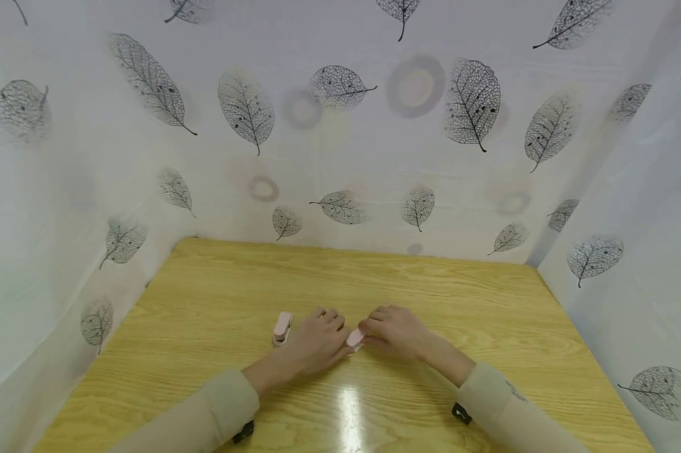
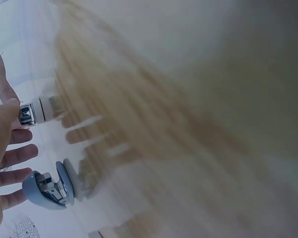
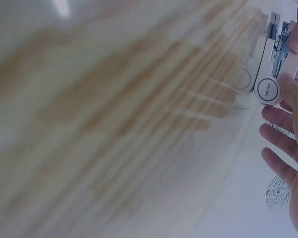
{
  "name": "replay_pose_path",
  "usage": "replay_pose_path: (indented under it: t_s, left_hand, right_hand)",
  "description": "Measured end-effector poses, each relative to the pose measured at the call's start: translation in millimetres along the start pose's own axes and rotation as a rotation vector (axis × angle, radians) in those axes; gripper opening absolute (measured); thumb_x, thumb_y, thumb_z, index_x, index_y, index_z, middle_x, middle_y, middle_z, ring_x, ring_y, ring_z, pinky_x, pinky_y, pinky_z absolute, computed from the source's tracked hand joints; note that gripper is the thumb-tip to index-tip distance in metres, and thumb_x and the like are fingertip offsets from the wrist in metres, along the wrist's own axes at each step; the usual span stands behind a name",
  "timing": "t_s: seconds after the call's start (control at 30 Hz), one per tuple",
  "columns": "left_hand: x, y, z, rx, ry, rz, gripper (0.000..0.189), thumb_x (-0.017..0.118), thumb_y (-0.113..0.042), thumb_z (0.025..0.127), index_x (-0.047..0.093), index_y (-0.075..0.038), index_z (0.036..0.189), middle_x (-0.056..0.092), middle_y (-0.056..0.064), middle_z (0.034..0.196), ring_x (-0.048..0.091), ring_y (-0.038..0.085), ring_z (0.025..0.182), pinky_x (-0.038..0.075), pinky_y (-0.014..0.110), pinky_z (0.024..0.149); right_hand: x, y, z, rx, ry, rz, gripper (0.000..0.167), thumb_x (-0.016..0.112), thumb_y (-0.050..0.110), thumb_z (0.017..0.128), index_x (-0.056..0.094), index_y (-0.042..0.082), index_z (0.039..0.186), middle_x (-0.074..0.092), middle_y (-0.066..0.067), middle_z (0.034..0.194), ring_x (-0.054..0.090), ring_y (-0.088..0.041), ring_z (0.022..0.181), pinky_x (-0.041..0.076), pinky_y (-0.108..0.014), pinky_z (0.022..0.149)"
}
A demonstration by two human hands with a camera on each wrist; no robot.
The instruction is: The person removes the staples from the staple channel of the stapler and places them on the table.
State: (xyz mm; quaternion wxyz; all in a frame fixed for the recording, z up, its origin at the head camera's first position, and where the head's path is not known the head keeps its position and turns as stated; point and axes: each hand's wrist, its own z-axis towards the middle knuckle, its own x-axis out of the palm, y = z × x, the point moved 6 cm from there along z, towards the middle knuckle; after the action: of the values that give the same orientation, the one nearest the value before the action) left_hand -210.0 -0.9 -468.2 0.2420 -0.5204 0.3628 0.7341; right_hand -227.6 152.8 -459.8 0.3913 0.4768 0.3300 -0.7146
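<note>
Right grip (image 3: pixel 297 118) pinching a pink-and-white stapler (image 3: pixel 266 64), metal parts (image 3: pixel 281 48) showing, round badge (image 3: pixel 267 90) (ringed, with tiny lettering) just beside the thumb (image 3: pixel 292 90), glossy wood-grained counter (image 3: pixel 114 99) alongside the grip, leaf-print backdrop (image 3: pixel 278 192) beyond it

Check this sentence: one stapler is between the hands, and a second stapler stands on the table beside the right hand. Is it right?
The side is wrong: the second stapler stands on the table beside the left hand, not the right hand, as the head view shows.
</note>
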Motion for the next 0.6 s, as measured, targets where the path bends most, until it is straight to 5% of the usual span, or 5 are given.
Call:
replay_pose_path:
  t_s: [0.27, 0.6]
  left_hand:
    - [2.9, -6.5, 10.4, 0.018, 0.02, 0.029, 0.04, 0.046, -0.05, 0.111, 0.071, -0.02, 0.114, 0.074, -0.002, 0.12, 0.067, 0.017, 0.113, 0.056, 0.034, 0.101]
    - [5.5, -18.6, 35.6, 0.028, 0.052, 0.017, 0.036, 0.045, -0.047, 0.112, 0.07, -0.022, 0.118, 0.073, -0.005, 0.12, 0.066, 0.015, 0.112, 0.055, 0.033, 0.1]
  right_hand:
    - [-7, -4, -13.8, 0.058, 0.03, -0.002, 0.02, 0.08, 0.029, 0.093, 0.076, 0.017, 0.108, 0.079, 0.007, 0.1, 0.073, -0.01, 0.091, 0.06, -0.03, 0.087]
    - [-19, -11, -35.7, 0.146, 0.034, -0.018, 0.017, 0.085, 0.025, 0.089, 0.076, 0.017, 0.101, 0.077, 0.007, 0.092, 0.07, -0.01, 0.082, 0.06, -0.029, 0.077]
